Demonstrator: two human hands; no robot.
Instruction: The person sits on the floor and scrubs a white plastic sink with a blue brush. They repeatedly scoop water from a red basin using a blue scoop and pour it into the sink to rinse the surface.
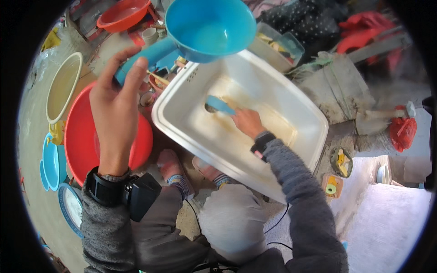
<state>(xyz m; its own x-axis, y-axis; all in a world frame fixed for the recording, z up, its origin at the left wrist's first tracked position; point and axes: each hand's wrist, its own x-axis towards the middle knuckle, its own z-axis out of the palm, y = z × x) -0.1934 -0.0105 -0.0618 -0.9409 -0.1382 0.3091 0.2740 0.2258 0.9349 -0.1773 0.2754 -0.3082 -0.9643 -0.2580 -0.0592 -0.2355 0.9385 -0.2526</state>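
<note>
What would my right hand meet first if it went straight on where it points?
Past the blue item it holds, your right hand would probably meet the left inner wall of the white basin; depth is unclear, so its floor could come first.

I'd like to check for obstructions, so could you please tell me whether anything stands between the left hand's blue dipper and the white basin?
Nothing visible stands between the blue dipper and the white basin; the right hand, holding a blue object, is inside the basin.
</note>
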